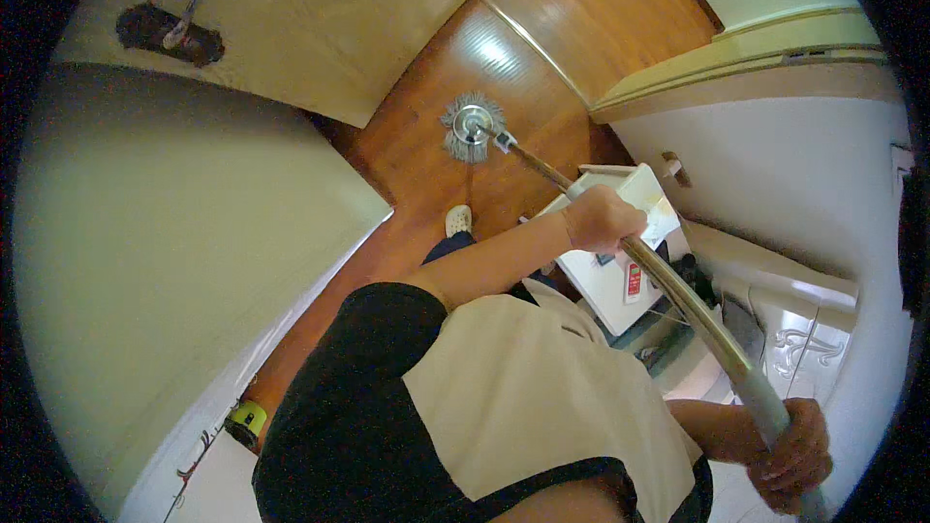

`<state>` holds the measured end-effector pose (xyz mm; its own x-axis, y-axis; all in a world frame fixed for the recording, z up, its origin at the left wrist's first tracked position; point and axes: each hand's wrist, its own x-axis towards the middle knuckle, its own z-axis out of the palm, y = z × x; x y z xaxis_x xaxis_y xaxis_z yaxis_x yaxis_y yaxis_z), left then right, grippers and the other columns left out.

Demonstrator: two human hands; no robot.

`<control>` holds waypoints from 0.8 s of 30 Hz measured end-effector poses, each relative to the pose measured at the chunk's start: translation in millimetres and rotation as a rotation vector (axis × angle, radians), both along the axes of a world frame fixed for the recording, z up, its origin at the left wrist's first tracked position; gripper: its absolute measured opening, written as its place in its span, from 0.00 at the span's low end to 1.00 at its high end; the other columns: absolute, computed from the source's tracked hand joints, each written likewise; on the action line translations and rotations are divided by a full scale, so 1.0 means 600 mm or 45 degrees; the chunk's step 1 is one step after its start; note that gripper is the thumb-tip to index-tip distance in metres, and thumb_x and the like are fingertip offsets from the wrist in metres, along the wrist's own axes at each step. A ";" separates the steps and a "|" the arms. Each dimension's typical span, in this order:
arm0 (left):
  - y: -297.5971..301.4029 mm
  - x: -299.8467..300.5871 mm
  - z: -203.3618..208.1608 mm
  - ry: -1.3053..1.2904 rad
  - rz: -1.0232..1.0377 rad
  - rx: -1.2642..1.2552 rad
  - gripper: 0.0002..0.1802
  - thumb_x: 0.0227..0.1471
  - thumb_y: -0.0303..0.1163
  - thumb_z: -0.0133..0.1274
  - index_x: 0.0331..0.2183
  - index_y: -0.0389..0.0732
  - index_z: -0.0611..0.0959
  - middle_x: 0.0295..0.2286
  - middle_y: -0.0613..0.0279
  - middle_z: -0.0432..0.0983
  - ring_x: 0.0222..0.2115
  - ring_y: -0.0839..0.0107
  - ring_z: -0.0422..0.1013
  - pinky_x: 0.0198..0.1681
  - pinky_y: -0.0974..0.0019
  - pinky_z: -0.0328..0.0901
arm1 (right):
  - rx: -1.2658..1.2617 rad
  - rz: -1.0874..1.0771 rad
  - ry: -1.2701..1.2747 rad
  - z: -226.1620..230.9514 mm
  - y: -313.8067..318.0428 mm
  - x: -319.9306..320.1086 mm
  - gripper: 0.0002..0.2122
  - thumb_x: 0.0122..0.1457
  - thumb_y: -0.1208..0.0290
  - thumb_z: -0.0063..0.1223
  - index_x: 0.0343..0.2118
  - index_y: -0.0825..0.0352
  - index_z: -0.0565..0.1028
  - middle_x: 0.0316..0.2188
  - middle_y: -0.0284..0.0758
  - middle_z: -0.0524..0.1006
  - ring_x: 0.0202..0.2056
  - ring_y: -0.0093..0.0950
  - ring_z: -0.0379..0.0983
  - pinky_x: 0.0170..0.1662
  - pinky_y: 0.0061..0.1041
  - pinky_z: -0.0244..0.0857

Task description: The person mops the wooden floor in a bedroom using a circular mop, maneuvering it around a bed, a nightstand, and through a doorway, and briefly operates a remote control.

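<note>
A mop with a long metal pole (683, 295) runs slantwise from lower right to the floor ahead. Its round mop head (473, 126), fringed with grey strands, rests on the wooden floor near the doorway. My left hand (603, 219) is closed round the middle of the pole, the arm reaching across my front. Farther up, by the grey grip, my right hand (796, 455) is wrapped round the handle. Part of that grip is hidden by the fingers.
An open wooden door (291, 19) with a lever handle stands at upper left. A threshold strip (533, 34) crosses the floor beyond the mop. On my right is a small white table (601, 286) bearing a red and white remote-like object (633, 283). My shoe (458, 221) shows below the mop head.
</note>
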<state>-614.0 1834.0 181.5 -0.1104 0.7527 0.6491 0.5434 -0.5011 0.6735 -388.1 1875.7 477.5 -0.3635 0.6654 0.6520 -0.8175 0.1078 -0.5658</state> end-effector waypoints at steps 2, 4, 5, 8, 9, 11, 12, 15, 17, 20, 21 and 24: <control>0.014 -0.040 -0.015 0.070 0.139 -0.040 0.08 0.31 0.33 0.52 0.15 0.48 0.68 0.12 0.64 0.65 0.13 0.62 0.65 0.15 0.62 0.59 | 0.138 -0.426 -0.125 -0.050 -0.022 -0.042 0.10 0.40 0.64 0.52 0.12 0.56 0.62 0.09 0.22 0.66 0.10 0.13 0.61 0.18 0.10 0.55; 0.032 -0.082 -0.036 0.109 0.196 -0.188 0.08 0.33 0.34 0.50 0.14 0.46 0.67 0.12 0.62 0.65 0.14 0.60 0.65 0.16 0.60 0.59 | 0.444 -1.329 -0.780 -0.099 -0.048 -0.080 0.10 0.40 0.66 0.52 0.12 0.56 0.62 0.09 0.24 0.66 0.12 0.15 0.63 0.20 0.14 0.56; 0.042 -0.101 -0.049 0.099 0.158 -0.226 0.08 0.34 0.34 0.50 0.14 0.46 0.67 0.12 0.62 0.65 0.15 0.59 0.65 0.18 0.60 0.60 | 0.497 -1.544 -0.955 -0.115 -0.056 -0.097 0.10 0.41 0.66 0.51 0.12 0.57 0.62 0.10 0.24 0.66 0.13 0.17 0.63 0.21 0.15 0.56; 0.072 -0.159 -0.089 0.103 0.101 -0.371 0.08 0.35 0.34 0.49 0.14 0.45 0.68 0.13 0.61 0.65 0.18 0.58 0.66 0.21 0.58 0.59 | 0.402 -0.994 -0.769 -0.171 -0.064 -0.155 0.11 0.42 0.69 0.51 0.13 0.58 0.60 0.10 0.25 0.64 0.14 0.20 0.61 0.20 0.17 0.54; 0.082 -0.175 -0.099 0.112 0.106 -0.396 0.08 0.36 0.33 0.49 0.14 0.45 0.67 0.13 0.61 0.65 0.20 0.57 0.66 0.23 0.58 0.59 | 0.331 -0.712 -0.634 -0.187 -0.058 -0.174 0.11 0.42 0.70 0.51 0.13 0.58 0.59 0.10 0.26 0.63 0.14 0.20 0.60 0.20 0.18 0.53; 0.104 -0.207 -0.117 0.156 0.144 -0.414 0.08 0.36 0.33 0.48 0.14 0.45 0.67 0.14 0.61 0.66 0.22 0.57 0.66 0.25 0.57 0.58 | 0.325 -0.335 -0.516 -0.208 -0.030 -0.210 0.11 0.43 0.72 0.50 0.14 0.59 0.59 0.10 0.26 0.63 0.13 0.21 0.59 0.19 0.18 0.53; 0.112 -0.219 -0.120 0.195 0.175 -0.406 0.08 0.36 0.32 0.48 0.14 0.45 0.67 0.15 0.61 0.66 0.23 0.57 0.65 0.26 0.57 0.58 | 0.389 -0.240 -0.532 -0.212 -0.017 -0.221 0.11 0.44 0.73 0.50 0.14 0.59 0.59 0.10 0.25 0.63 0.13 0.21 0.59 0.19 0.18 0.53; 0.142 -0.251 -0.128 0.221 0.145 -0.507 0.04 0.35 0.29 0.48 0.15 0.44 0.70 0.17 0.59 0.68 0.25 0.57 0.66 0.29 0.57 0.58 | 0.502 -0.135 -0.533 -0.225 0.030 -0.255 0.10 0.46 0.73 0.49 0.15 0.59 0.60 0.09 0.24 0.62 0.12 0.20 0.59 0.17 0.19 0.54; 0.175 -0.266 -0.128 0.197 0.115 -0.555 0.03 0.34 0.29 0.48 0.15 0.44 0.71 0.18 0.59 0.69 0.26 0.58 0.66 0.31 0.57 0.58 | 0.473 -0.136 -0.384 -0.232 0.069 -0.276 0.10 0.46 0.73 0.49 0.15 0.60 0.60 0.09 0.25 0.63 0.12 0.20 0.60 0.17 0.20 0.55; 0.222 -0.270 -0.120 0.167 0.105 -0.509 0.05 0.34 0.29 0.49 0.15 0.44 0.69 0.17 0.60 0.67 0.24 0.58 0.65 0.30 0.57 0.57 | 0.392 -0.179 -0.275 -0.218 0.122 -0.284 0.10 0.45 0.72 0.50 0.15 0.60 0.61 0.09 0.25 0.65 0.11 0.18 0.61 0.17 0.16 0.58; 0.244 -0.276 -0.117 0.181 0.088 -0.483 0.06 0.34 0.29 0.49 0.15 0.44 0.68 0.16 0.60 0.66 0.23 0.58 0.64 0.28 0.58 0.56 | 0.337 -0.154 -0.229 -0.214 0.153 -0.290 0.09 0.45 0.72 0.50 0.15 0.60 0.61 0.09 0.24 0.65 0.11 0.17 0.61 0.17 0.14 0.59; 0.272 -0.272 -0.110 0.206 0.108 -0.390 0.08 0.32 0.30 0.51 0.15 0.45 0.68 0.15 0.62 0.65 0.21 0.59 0.64 0.26 0.57 0.56 | 0.379 -0.013 -0.200 -0.201 0.210 -0.290 0.08 0.43 0.73 0.50 0.15 0.61 0.62 0.09 0.24 0.66 0.11 0.15 0.63 0.17 0.12 0.61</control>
